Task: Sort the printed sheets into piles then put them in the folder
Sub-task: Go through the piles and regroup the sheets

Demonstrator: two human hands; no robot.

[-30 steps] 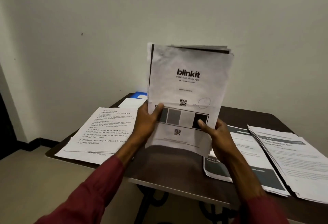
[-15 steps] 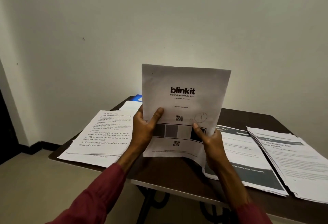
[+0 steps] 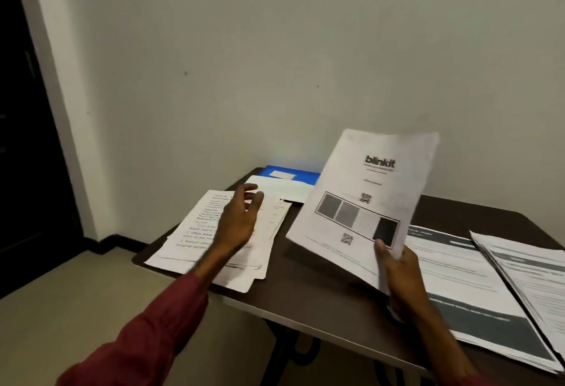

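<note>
first, at the far left, a dark doorway (image 3: pixel 18 141) stands beside a plain pale wall (image 3: pixel 275 49). next, a dark brown tabletop (image 3: pixel 305 288) reaches in from the right. on its left end lies a loose pile of white sheets with typed numbered lines (image 3: pixel 195 239), fanned unevenly and overhanging the table's edge. the person's left hand (image 3: pixel 241 220), at the end of a maroon sleeve (image 3: pixel 146 333), is over this pile with fingers loosely curled, grasping nothing; whether it touches the paper cannot be told. behind the pile, at the table's far edge by the wall, lies a flat blue folder (image 3: pixel 293 173), with a white sheet (image 3: pixel 284 190) across its near side. further right, the right hand (image 3: pixel 400 275) grips a thin stack of white printed sheets headed "blinkit" (image 3: pixel 367 202) by the lower right corner, thumb on the front, holding it tilted up off the table. its front page shows a row of grey and black squares and two qr codes. to the right, flat on the table, lie a pile with a dark grey band (image 3: pixel 464 294) and, at the right edge, a pile of grey-headed text pages (image 3: pixel 532 269).
</note>
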